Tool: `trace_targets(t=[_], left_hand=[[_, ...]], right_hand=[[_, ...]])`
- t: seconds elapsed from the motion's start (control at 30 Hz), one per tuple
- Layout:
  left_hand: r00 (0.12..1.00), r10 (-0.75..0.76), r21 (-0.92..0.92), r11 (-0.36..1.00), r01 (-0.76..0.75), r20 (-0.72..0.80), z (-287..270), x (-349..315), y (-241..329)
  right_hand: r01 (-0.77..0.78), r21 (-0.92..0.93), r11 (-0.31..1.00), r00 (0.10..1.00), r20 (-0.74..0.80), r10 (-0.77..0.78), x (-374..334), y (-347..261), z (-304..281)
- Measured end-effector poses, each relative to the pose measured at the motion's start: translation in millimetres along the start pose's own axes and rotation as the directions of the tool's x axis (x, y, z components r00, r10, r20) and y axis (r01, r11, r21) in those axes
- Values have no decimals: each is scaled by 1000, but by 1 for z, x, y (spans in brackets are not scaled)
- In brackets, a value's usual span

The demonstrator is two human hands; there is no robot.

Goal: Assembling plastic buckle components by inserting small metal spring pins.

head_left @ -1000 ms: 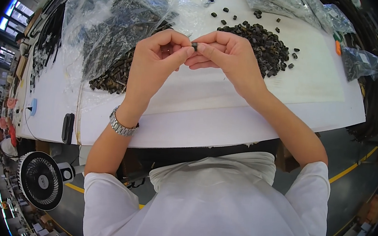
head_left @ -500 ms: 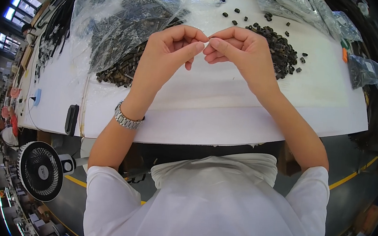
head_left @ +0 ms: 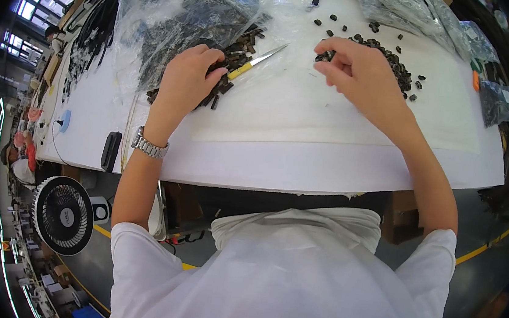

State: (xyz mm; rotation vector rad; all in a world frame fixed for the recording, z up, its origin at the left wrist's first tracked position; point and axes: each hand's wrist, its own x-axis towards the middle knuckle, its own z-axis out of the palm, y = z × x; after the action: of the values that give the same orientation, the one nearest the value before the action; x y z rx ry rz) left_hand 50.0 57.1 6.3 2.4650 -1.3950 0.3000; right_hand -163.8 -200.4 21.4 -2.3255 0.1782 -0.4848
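Head view, left hand (head_left: 188, 74) at dark pieces (head_left: 239, 48), grip unclear, right hand (head_left: 369, 78) near pile (head_left: 402, 76), grip released.

On the table (head_left: 282, 122), upper left, a bag (head_left: 186, 11) partly covers a pile (head_left: 241, 47); a knife (head_left: 253, 63) lies right, a heap (head_left: 395, 61) upper right. Lower left stands a fan (head_left: 64, 215).

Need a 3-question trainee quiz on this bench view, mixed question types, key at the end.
1. Which hand is nearer the clear bag that partly covers dark pieces?
2. True or false: the fan stands on the person's right.
3. What colour is the handle of the pointed tool between the left hand and the right hand? A) red B) yellow C) blue

Key:
1. Left hand.
2. False: the fan is on the person's left.
3. B.
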Motion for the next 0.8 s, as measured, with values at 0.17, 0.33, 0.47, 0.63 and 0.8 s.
trace_targets(t=[0.17, 0.33, 0.47, 0.63, 0.8], left_hand=[[988, 153, 175, 973, -149, -9, 13, 8, 5], [995, 93, 69, 993, -91, -24, -4, 7, 21], [999, -33, -400, 916, 33, 8, -17, 21, 69], [968, 245, -555, 798, -237, -61, -1, 39, 98], [984, 96, -787, 613, 62, 153, 6, 40, 96]], right_hand=[[264, -13, 964, 964, -12, -264, -1, 0, 47], [266, 58, 962, 964, -33, -265, -6, 11, 61], [-96, 543, 834, 993, 106, 46, 1, 5, 48], [-376, 820, 431, 926, 346, 149, 8, 28, 37], [-506, 788, 352, 862, 471, 186, 8, 31, 26]])
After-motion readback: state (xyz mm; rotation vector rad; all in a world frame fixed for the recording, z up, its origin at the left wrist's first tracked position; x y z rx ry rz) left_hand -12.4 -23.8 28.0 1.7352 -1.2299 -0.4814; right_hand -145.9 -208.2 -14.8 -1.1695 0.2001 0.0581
